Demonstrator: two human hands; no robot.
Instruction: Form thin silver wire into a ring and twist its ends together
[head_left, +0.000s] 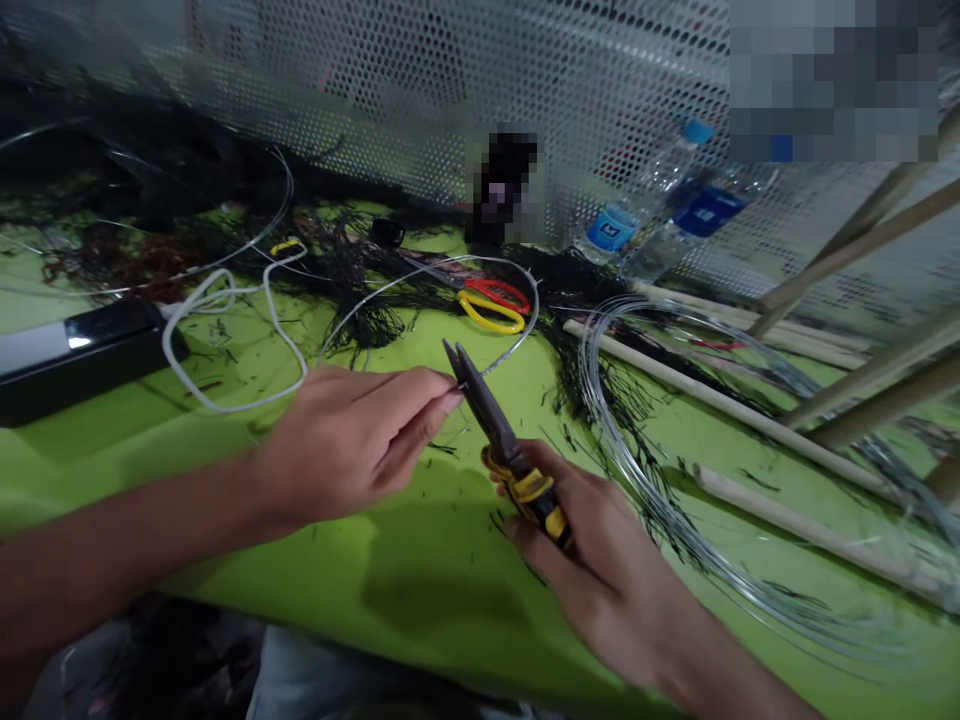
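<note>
My left hand (367,435) is closed in a pinch on the end of a thin clear wire (536,300), which loops up and round behind the hands. In my right hand (592,560) is a pair of long-nose pliers (499,425) with yellow and black handles. Their dark jaws point up and to the left, a little apart at the tips, and meet the wire beside my left fingertips. Whether the jaws grip the wire I cannot tell. Red and yellow scissors (491,305) lie just beyond the hands.
Coiled clear wire (600,400) and wooden sticks (720,410) lie on the right of the green table (420,560). Dark stringy fibres (360,290) run along the back. A white cord (225,408) and a black box (82,360) are left. Water bottles (611,228) stand by the perforated panel (420,90).
</note>
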